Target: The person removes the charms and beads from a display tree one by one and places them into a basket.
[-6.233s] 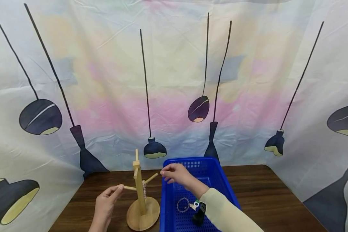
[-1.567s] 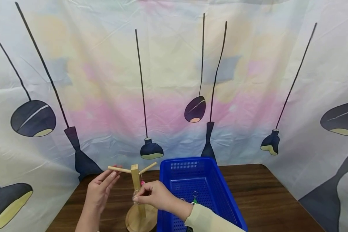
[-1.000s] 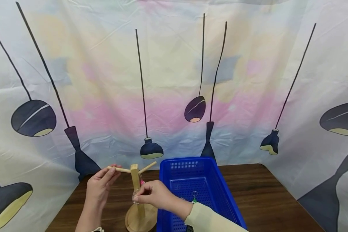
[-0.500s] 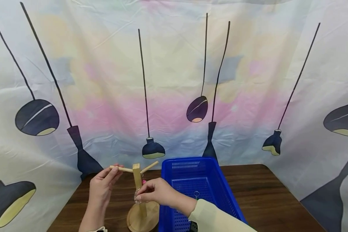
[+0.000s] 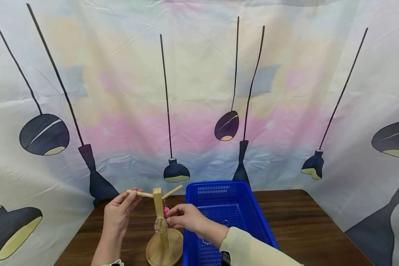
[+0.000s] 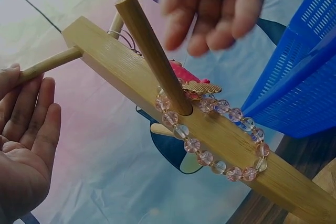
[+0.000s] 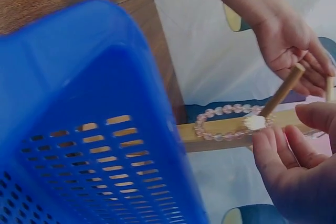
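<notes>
A wooden peg stand (image 5: 158, 202) with a round base stands left of the basket. My left hand (image 5: 117, 216) pinches the end of its left peg (image 6: 52, 65) between thumb and fingers. From the front peg (image 6: 152, 51) hangs a bracelet of pink and clear beads (image 6: 192, 145), lying against the post, with a gold-coloured charm (image 6: 202, 87) at its top. My right hand (image 5: 190, 220) is just right of the bracelet, fingers loosely bent and holding nothing. Behind the post, a pink charm (image 5: 166, 210) hangs under the back right peg (image 5: 173, 191).
A blue plastic basket (image 5: 216, 182) stands close on the right of the stand, under my right forearm. Inside it lie a metal ring (image 5: 225, 222) and a beaded piece (image 5: 206, 242), partly covered by the arm. The dark wooden table (image 5: 299, 218) meets a printed cloth backdrop.
My right hand has let go of the bracelet and drawn slightly right; the bracelet now hangs on the peg. My left fingers have closed on the left peg. Earlier, a bracelet hung elsewhere on the stand.
</notes>
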Motion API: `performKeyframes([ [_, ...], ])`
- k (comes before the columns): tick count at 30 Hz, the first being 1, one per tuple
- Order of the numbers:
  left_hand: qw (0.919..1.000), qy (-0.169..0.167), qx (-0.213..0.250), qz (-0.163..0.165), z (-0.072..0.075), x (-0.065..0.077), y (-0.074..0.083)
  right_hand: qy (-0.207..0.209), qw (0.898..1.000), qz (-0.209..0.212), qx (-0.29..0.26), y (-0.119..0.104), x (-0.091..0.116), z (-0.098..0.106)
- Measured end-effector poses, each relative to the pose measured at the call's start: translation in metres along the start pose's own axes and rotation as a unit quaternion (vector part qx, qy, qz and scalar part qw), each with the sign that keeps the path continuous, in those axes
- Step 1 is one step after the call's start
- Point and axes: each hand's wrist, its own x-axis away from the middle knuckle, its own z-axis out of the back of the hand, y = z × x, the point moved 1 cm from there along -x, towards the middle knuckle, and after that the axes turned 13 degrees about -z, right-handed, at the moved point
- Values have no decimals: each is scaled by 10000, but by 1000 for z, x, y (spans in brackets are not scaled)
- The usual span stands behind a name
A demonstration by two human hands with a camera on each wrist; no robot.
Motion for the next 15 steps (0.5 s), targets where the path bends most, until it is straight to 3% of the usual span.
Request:
performKeyframes([
  [15,9998,-88,162,11,1,1,0,572,9969,440,325,10,-12,-10],
])
